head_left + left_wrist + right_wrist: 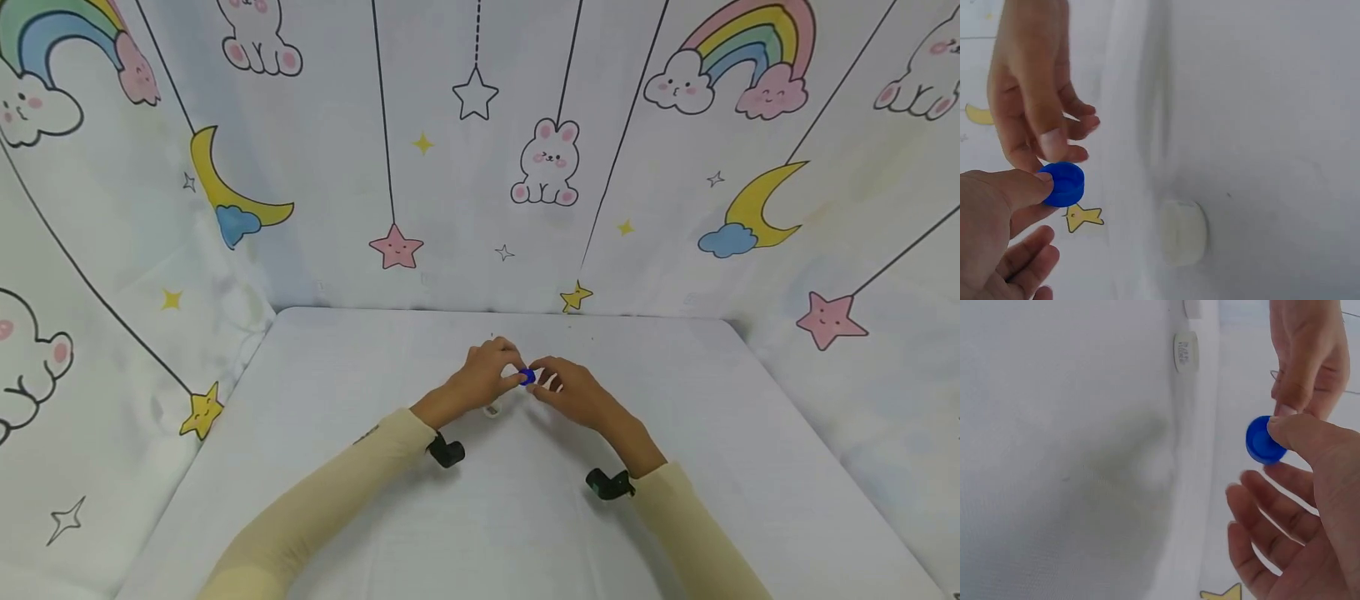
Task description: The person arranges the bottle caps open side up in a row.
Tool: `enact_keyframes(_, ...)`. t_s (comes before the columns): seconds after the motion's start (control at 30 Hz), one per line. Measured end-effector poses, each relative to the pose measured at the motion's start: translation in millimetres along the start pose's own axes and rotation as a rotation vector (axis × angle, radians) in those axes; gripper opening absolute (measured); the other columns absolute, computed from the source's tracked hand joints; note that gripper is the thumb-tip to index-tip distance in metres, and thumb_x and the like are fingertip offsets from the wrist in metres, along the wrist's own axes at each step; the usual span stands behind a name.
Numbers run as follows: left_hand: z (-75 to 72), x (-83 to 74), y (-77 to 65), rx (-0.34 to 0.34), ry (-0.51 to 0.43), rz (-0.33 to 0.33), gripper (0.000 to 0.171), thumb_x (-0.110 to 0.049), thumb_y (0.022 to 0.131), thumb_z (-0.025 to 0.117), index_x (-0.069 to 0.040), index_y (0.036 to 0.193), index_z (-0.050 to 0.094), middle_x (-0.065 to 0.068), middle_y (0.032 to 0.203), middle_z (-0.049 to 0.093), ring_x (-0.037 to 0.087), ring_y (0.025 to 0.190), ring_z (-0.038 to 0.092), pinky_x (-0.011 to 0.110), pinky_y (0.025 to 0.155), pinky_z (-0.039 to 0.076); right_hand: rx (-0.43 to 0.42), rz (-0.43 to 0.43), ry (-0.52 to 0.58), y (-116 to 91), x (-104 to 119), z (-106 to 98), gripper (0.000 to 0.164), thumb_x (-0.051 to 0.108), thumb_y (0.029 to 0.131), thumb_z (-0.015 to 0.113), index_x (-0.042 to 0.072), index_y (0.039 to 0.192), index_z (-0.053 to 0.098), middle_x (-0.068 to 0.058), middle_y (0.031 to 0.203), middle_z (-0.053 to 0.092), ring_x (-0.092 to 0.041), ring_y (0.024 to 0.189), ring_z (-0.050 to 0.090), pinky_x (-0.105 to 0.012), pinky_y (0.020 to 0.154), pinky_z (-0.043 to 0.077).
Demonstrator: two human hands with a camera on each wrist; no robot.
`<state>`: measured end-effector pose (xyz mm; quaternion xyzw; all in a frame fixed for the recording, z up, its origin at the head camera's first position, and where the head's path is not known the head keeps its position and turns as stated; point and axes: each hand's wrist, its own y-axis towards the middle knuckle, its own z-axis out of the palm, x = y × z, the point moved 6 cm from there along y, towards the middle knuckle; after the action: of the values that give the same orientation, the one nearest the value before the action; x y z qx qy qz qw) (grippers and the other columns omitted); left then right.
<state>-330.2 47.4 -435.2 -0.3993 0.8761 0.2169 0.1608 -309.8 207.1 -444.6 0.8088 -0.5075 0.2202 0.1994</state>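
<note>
A blue bottle cap [527, 377] is held above the white table, between both hands. My left hand [483, 372] pinches it from the left, its thumb on the cap [1067, 185] in the left wrist view. From the other side my right hand [576, 392] holds the same cap [1262, 442], with the thumb on it and the index fingertip at its lower edge. The other right fingers are spread and loosely bent. A white cap [1184, 232] lies on the table below the left hand; in the right wrist view a white cap [1185, 352] shows printed dark marks.
Part of another white piece [1192, 308] shows at the top of the right wrist view. The white-covered table [495, 517] ends at a cloth backdrop [465, 183] with cartoon drawings. A dark wrist camera [447, 452] sits on the left wrist, another camera [609, 484] on the right.
</note>
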Motion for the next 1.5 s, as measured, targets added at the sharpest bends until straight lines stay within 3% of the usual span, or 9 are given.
enact_keyframes(0.2, -4.6, 9.0, 5.0, 0.028, -0.204, -0.122, 0.022, -0.026, 0.105, 0.069, -0.008, 0.114, 0.077, 0.012, 0.128, 0.065, 0.030, 0.127, 0.059, 0.057, 0.102, 0.043, -0.063, 0.003, -0.078, -1, 10, 0, 0.056, 0.025, 0.097, 0.079, 0.011, 0.145, 0.054, -0.008, 0.120, 0.065, -0.020, 0.100, 0.065, -0.034, 0.081, 0.059)
enact_keyframes(0.5, 0.8, 22.8, 0.6, 0.112, -0.433, -0.259, 0.032, -0.032, 0.107, 0.065, -0.005, 0.119, 0.077, 0.010, 0.127, 0.068, 0.029, 0.124, 0.062, 0.051, 0.108, 0.050, -0.130, -0.022, -0.143, -3, 16, -3, 0.050, 0.021, 0.096, 0.080, 0.011, 0.140, 0.059, -0.008, 0.120, 0.064, -0.020, 0.098, 0.065, -0.033, 0.080, 0.060)
enact_keyframes(0.73, 3.0, 27.8, -4.4, 0.156, -0.492, -0.343, 0.038, -0.037, 0.107, 0.062, -0.006, 0.122, 0.076, 0.009, 0.122, 0.073, 0.026, 0.117, 0.064, 0.051, 0.107, 0.051, -0.124, -0.044, -0.153, -3, 13, 3, 0.047, 0.024, 0.096, 0.081, 0.015, 0.138, 0.062, -0.004, 0.118, 0.065, -0.017, 0.097, 0.064, -0.026, 0.077, 0.057)
enact_keyframes(0.9, 5.4, 26.6, -6.7, 0.172, -0.516, -0.355, 0.039, -0.038, 0.107, 0.062, -0.005, 0.123, 0.075, 0.010, 0.124, 0.072, 0.028, 0.122, 0.064, 0.052, 0.109, 0.050, -0.152, -0.095, -0.170, -3, 15, 5, 0.041, 0.022, 0.095, 0.081, 0.012, 0.132, 0.065, -0.005, 0.118, 0.066, -0.017, 0.095, 0.065, -0.026, 0.077, 0.057)
enact_keyframes(1.03, 7.8, 24.4, -6.2, 0.137, -0.430, -0.272, 0.033, -0.031, 0.107, 0.062, -0.006, 0.124, 0.074, 0.013, 0.131, 0.067, 0.031, 0.125, 0.062, 0.052, 0.106, 0.051, -0.167, -0.118, -0.174, -3, 14, 6, 0.037, 0.020, 0.095, 0.082, 0.011, 0.127, 0.068, -0.005, 0.115, 0.068, -0.016, 0.092, 0.065, -0.028, 0.077, 0.058)
enact_keyframes(1.23, 10.9, 17.7, -8.3, 0.101, -0.273, -0.157, 0.028, -0.027, 0.105, 0.066, -0.011, 0.128, 0.072, 0.016, 0.136, 0.061, 0.033, 0.126, 0.060, 0.058, 0.103, 0.043, -0.129, -0.102, -0.161, -4, 10, 6, 0.034, 0.020, 0.095, 0.082, 0.010, 0.124, 0.070, -0.003, 0.110, 0.069, -0.016, 0.092, 0.065, -0.029, 0.079, 0.058)
enact_keyframes(1.5, 18.4, 17.2, -13.6, 0.150, -0.149, -0.110, 0.031, -0.028, 0.101, 0.071, -0.016, 0.129, 0.072, 0.013, 0.140, 0.058, 0.030, 0.131, 0.055, 0.056, 0.104, 0.039, -0.009, -0.021, -0.075, -6, 4, 10, 0.031, 0.022, 0.098, 0.078, 0.011, 0.126, 0.071, -0.001, 0.113, 0.070, -0.015, 0.096, 0.063, -0.030, 0.080, 0.056)
